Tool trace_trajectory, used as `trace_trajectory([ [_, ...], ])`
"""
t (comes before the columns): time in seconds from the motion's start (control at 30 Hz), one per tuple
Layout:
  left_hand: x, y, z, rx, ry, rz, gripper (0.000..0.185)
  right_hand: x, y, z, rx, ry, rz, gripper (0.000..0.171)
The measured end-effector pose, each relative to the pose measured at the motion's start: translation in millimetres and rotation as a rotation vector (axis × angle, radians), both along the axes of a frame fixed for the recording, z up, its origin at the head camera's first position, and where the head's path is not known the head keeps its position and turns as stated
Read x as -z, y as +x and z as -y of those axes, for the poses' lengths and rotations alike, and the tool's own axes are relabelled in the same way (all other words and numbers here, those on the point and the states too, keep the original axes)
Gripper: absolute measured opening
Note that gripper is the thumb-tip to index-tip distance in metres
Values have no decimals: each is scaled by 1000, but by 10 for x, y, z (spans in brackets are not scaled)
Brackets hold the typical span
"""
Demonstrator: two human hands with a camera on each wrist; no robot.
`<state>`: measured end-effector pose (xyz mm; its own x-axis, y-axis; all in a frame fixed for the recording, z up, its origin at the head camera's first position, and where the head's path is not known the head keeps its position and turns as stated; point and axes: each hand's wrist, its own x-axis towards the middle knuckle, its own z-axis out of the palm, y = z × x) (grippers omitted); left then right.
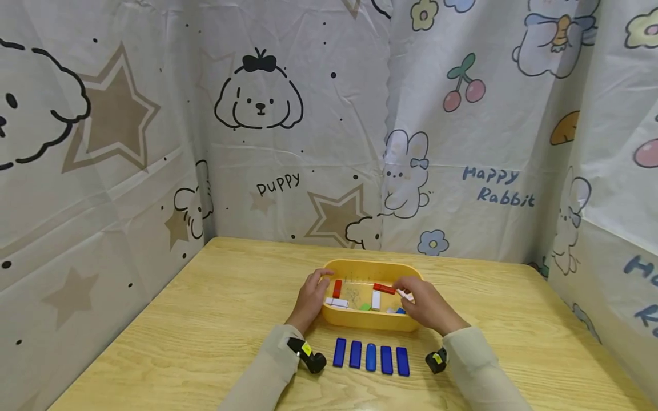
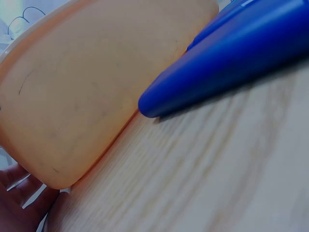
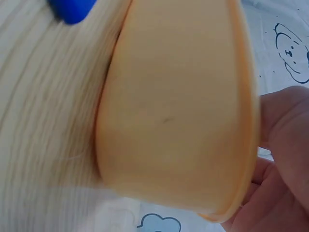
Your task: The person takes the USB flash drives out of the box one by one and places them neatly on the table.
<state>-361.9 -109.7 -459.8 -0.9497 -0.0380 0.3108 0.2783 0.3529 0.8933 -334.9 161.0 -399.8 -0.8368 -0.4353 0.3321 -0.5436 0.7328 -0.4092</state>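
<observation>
The head view looks forward and down over the counter (image 1: 205, 319); both wrist views sit low, very near the tub (image 2: 72, 92) wall, from opposite ends.

Our left hand (image 1: 310, 301) forward, fingers curled, thumb side up, wrist low. Our right hand (image 1: 425, 305) forward, fingers bent inward, pinching with fingertips (image 1: 406, 291). Both forearms in pale sleeves, angled inward from lower corners of head view. Black camera strapped at each wrist. Hands apart, level with each other.
</observation>
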Motion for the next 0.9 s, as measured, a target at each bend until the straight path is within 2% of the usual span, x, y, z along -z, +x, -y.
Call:
trace_trajectory([
  [0.23,-8,-17,-33,23,-9,-5,30,-4,-40,-16,46,66,-1,29],
  [0.37,-8,-22,-23,19,-7,0,31,-26,-96,26,81,170,17,32],
  [0.5,-10,-23,3,11,-2,0,30,-53,-165,77,67,296,-3,34],
  [0.7,-3,3,17,8,1,5,29,-42,-251,138,46,433,-17,27],
  [0.9,21,-2,19,3,0,9,28,29,-322,167,59,536,-94,18],
])
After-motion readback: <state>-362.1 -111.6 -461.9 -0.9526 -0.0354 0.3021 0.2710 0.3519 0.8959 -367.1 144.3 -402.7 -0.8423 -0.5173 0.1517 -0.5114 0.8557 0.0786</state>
